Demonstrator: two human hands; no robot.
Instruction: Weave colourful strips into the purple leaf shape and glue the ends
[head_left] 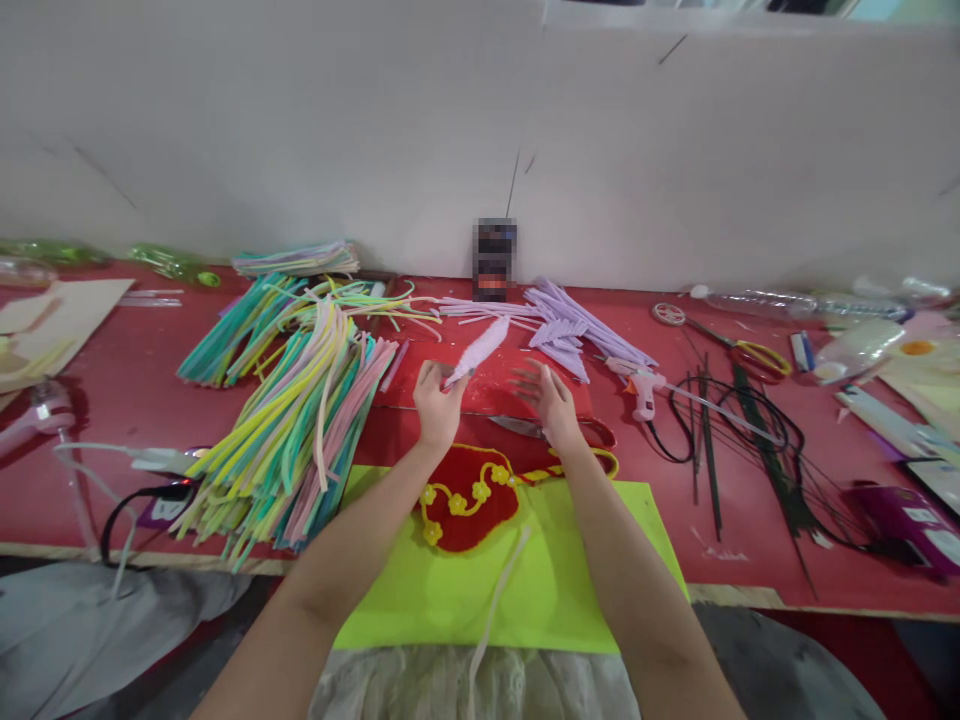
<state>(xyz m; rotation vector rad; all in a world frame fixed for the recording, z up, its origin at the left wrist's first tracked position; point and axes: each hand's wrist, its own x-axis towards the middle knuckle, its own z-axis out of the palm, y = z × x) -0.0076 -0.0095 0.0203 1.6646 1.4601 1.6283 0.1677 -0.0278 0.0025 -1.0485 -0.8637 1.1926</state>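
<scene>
My left hand (pixel 439 402) pinches the lower tip of a fuzzy lilac pipe-cleaner petal (pixel 484 345), which points up and to the right. To the right of it, my right hand (pixel 551 400) is raised with fingers spread and slightly blurred, holding nothing. Under that hand lie scissors (pixel 517 427), partly covered by the wrist. Nearer to me, a red fuzzy piece (pixel 480 525) trimmed with yellow flowers and a twisted yellow cord rests on a lime-green sheet (pixel 585 590). Behind the hands are several folded lilac pieces (pixel 559 335) beside straight lilac pipe cleaners (pixel 600 320).
A big heap of coloured pipe cleaners (pixel 300 420) covers the left of the red table (pixel 750 470). On the right are a pink glue gun (pixel 643 390), its black cable, dark wire stems (pixel 765 440) and yellow-handled scissors (pixel 761 360). A pixelated dark object (pixel 495 258) leans on the wall.
</scene>
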